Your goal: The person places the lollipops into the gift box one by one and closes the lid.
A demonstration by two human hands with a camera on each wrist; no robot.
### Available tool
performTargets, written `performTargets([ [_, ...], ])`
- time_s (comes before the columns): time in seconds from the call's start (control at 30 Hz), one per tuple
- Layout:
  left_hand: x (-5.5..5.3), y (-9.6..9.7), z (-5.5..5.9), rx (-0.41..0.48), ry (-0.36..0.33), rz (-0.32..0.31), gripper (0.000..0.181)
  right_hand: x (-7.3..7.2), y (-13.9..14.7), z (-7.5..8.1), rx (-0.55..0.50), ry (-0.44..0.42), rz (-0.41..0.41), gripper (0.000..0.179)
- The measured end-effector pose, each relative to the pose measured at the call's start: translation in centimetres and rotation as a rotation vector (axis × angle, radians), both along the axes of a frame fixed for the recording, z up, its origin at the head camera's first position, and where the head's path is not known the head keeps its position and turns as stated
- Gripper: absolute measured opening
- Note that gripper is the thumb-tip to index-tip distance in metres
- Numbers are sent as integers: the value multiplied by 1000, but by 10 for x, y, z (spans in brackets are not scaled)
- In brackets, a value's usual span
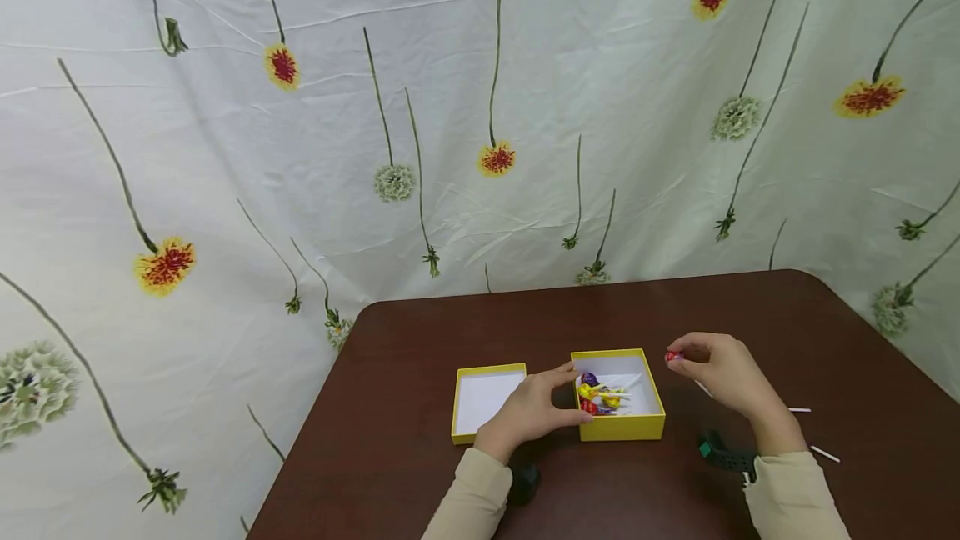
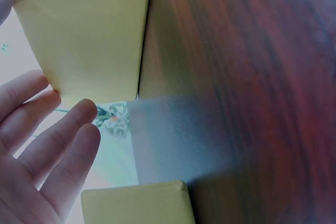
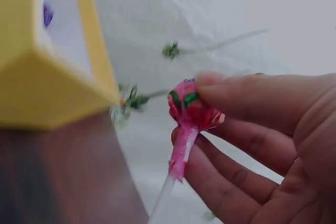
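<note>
An open yellow box [image 1: 621, 428] with a white inside stands on the table. Several wrapped lollipops [image 1: 590, 392], in purple, yellow and red, lie in its left part. My left hand [image 1: 531, 408] spans the box's left side, thumb at the near corner and fingers at the far one. In the left wrist view its fingertips [image 2: 86, 109] show at the yellow wall's lower edge. Right of the box, my right hand [image 1: 723, 369] pinches a pink-and-red wrapped lollipop [image 3: 186, 106] by its head between thumb and fingers. Its white stick [image 3: 161, 199] points down.
The box's lid [image 1: 489, 398], yellow-rimmed and white inside, lies left of the box, close by the left hand. Two white sticks [image 1: 825, 454] show on the brown table [image 1: 600, 507] near the right wrist. A flower-patterned cloth [image 1: 450, 107] hangs behind the table.
</note>
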State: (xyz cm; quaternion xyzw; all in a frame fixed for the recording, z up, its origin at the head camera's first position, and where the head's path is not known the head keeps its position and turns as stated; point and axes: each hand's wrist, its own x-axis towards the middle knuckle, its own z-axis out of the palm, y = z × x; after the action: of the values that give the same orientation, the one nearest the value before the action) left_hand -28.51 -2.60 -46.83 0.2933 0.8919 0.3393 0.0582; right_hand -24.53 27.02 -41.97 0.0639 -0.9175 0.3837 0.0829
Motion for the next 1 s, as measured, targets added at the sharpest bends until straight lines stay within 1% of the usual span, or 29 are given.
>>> performTargets([
  [0.17, -1, 0, 0, -9, 6, 1, 76, -4, -23, 10, -22, 59, 41, 19],
  [0.33, -1, 0, 0, -12, -2, 7, 76, -8, -43, 11, -51, 79, 94, 20],
  [0.6, 0, 0, 1, -9, -4, 5, 74, -15, -65, 1, -99, 41, 133, 18],
  [0.7, 1, 0, 1, -4, -8, 9, 73, -19, -74, -5, -102, 29, 136, 16],
  [0.8, 1, 0, 1, -2, -4, 6, 72, -23, -82, -12, -98, 18, 119, 14],
  [1.0, 1, 1, 1, 2, 26, -8, 72, -30, -95, -26, -108, -5, 82, 14],
])
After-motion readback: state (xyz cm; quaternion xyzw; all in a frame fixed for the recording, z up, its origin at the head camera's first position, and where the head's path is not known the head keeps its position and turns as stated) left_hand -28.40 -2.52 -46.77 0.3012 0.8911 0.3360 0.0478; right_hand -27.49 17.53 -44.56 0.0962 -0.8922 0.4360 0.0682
